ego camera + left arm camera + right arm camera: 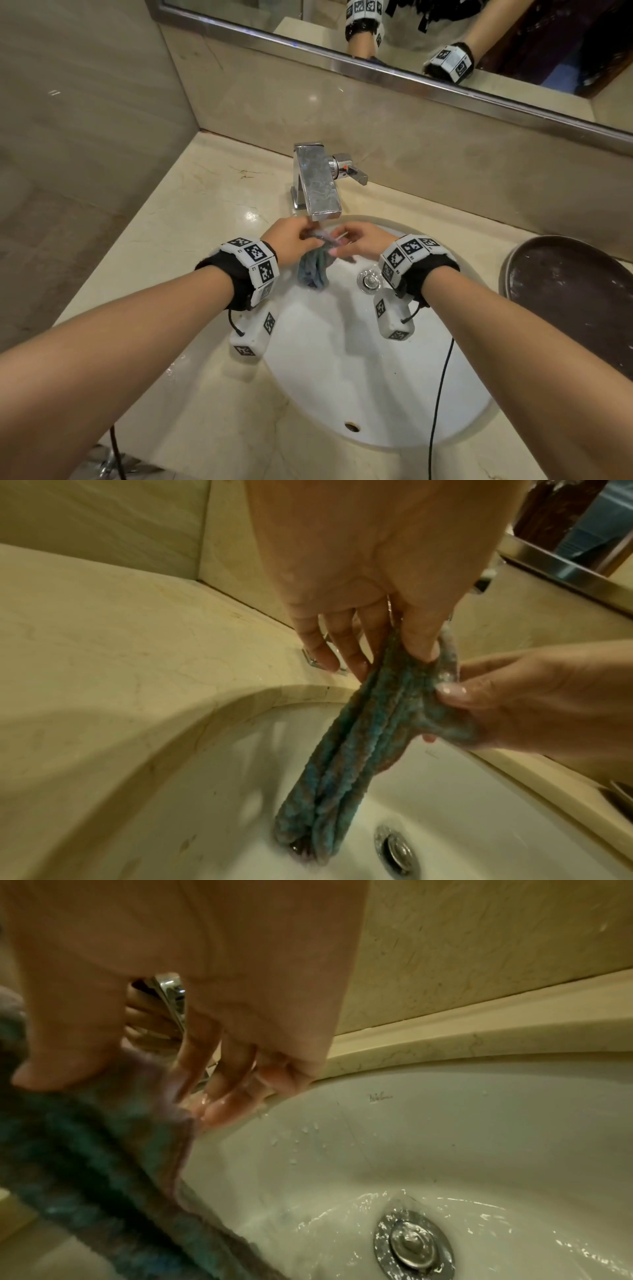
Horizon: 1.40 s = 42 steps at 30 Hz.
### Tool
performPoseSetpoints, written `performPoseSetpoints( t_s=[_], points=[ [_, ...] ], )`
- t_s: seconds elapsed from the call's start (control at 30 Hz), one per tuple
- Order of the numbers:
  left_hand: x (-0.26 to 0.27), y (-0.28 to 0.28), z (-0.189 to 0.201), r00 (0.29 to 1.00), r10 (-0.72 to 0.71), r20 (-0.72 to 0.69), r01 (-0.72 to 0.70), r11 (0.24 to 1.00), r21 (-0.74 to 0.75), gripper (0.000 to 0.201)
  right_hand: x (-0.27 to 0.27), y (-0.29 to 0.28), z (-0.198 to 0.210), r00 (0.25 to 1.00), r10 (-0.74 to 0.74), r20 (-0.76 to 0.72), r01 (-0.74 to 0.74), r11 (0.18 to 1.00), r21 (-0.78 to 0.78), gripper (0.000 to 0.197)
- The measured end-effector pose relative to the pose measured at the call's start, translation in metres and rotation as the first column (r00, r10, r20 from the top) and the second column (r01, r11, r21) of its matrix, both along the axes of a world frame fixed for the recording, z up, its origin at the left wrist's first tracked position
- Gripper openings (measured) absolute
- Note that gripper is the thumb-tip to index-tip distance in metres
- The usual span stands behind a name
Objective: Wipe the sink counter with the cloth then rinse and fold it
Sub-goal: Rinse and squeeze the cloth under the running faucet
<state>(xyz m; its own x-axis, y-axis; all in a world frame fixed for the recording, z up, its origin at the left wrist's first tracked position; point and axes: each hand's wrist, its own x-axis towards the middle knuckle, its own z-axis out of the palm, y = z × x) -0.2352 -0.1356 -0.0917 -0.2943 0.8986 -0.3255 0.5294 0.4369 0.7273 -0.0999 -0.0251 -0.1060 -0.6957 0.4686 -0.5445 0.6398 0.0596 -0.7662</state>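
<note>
Both hands pinching wet cloth, under faucet

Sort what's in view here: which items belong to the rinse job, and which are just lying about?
In the job:
cloth, held by both hands
left hand
right hand
faucet, running
sink
counter

Lying about:
dark round tray
mirror
</note>
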Motion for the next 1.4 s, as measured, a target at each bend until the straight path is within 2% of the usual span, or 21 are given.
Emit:
performPoseSetpoints(
  t_s=[0.1, 0.17, 0.27, 0.43, 0.53, 0.6, 0.63, 0.7, 0.77, 0.83, 0.87, 0.93, 0.97, 1.03, 1.1, 1.17, 1.33, 1.4],
  points=[
    [-0.002, -0.001, 0.001, 0.999, 0.039, 0.009, -0.039, 0.999, 0.009, 0.029, 0.001, -0.006, -0.003, 0.998, 0.042, 0.056, -0.044, 0.998, 0.037, 0.01],
    [-0.004, -0.002, 0.001, 1.0, 0.026, -0.007, -0.026, 1.0, -0.011, 0.025, -0.001, -0.007, -0.001, 1.0, -0.017, 0.012, 0.016, 0.997, 0.073, 0.016],
    [-0.007, -0.004, -0.001, 0.998, -0.008, -0.058, 0.005, 0.998, -0.057, 0.026, -0.011, -0.007, 0.006, 0.984, -0.156, -0.087, 0.16, 0.987, 0.032, 0.01],
    [-0.006, -0.002, -0.002, 0.992, -0.065, -0.111, 0.052, 0.991, -0.121, 0.047, -0.024, -0.012, 0.02, 0.955, -0.255, -0.15, 0.235, 0.962, -0.139, 0.027],
    [-0.006, 0.001, -0.002, 0.99, -0.1, -0.103, 0.081, 0.982, -0.173, 0.057, -0.024, -0.013, 0.019, 0.949, -0.282, -0.142, 0.256, 0.95, -0.178, 0.025],
    [-0.005, 0.001, -0.004, 0.981, -0.157, -0.113, 0.123, 0.958, -0.26, 0.067, -0.024, -0.011, 0.017, 0.935, -0.329, -0.134, 0.302, 0.935, -0.186, 0.02],
    [-0.004, 0.001, -0.005, 0.968, -0.195, -0.154, 0.141, 0.941, -0.309, 0.068, -0.023, -0.009, 0.016, 0.927, -0.352, -0.131, 0.327, 0.928, -0.18, 0.02],
    [-0.002, 0.0, -0.006, 0.947, -0.216, -0.239, 0.124, 0.928, -0.35, 0.05, -0.021, -0.005, 0.012, 0.919, -0.371, -0.133, 0.351, 0.924, -0.152, 0.029],
    [0.0, 0.0, -0.004, 0.955, -0.171, -0.242, 0.082, 0.938, -0.336, 0.034, -0.017, -0.001, 0.009, 0.936, -0.326, -0.129, 0.317, 0.944, -0.085, 0.029],
    [0.0, 0.001, -0.004, 0.968, -0.131, -0.214, 0.063, 0.953, -0.296, 0.03, -0.011, 0.0, 0.009, 0.981, -0.181, -0.068, 0.184, 0.982, 0.049, 0.011],
    [-0.001, 0.002, -0.004, 0.975, -0.111, -0.192, 0.057, 0.962, -0.267, 0.029, -0.008, 0.0, 0.008, 0.996, -0.084, -0.016, 0.085, 0.992, 0.092, 0.014],
    [-0.002, 0.003, -0.002, 0.988, -0.06, -0.145, 0.029, 0.978, -0.207, 0.03, -0.002, 0.0, 0.003, 0.991, 0.07, 0.116, -0.087, 0.986, 0.143, 0.039],
    [-0.002, 0.004, -0.001, 0.993, -0.028, -0.111, 0.008, 0.985, -0.171, 0.03, 0.001, 0.001, 0.0, 0.979, 0.121, 0.161, -0.148, 0.974, 0.171, 0.04],
    [0.0, 0.005, 0.0, 0.999, 0.022, -0.024, -0.025, 0.992, -0.125, 0.031, 0.003, -0.002, 0.002, 0.97, 0.153, 0.191, -0.188, 0.965, 0.184, 0.012],
    [0.002, 0.006, 0.0, 0.997, 0.043, 0.058, -0.037, 0.993, -0.108, 0.032, 0.003, -0.003, 0.002, 0.976, 0.113, 0.188, -0.151, 0.967, 0.207, 0.009],
    [0.002, 0.007, -0.001, 0.992, 0.063, 0.106, -0.054, 0.995, -0.089, 0.033, 0.003, -0.002, 0.0, 0.991, 0.01, 0.131, -0.031, 0.987, 0.158, 0.002],
    [-0.003, 0.006, -0.006, 0.987, 0.05, 0.15, -0.033, 0.993, -0.116, 0.038, -0.002, -0.006, -0.001, 0.989, -0.146, -0.032, 0.147, 0.989, 0.028, 0.023],
    [-0.006, 0.004, -0.01, 0.992, 0.031, 0.124, -0.012, 0.988, -0.156, 0.041, -0.003, -0.006, 0.002, 0.978, -0.195, -0.08, 0.195, 0.981, -0.008, 0.023]
  ],
)
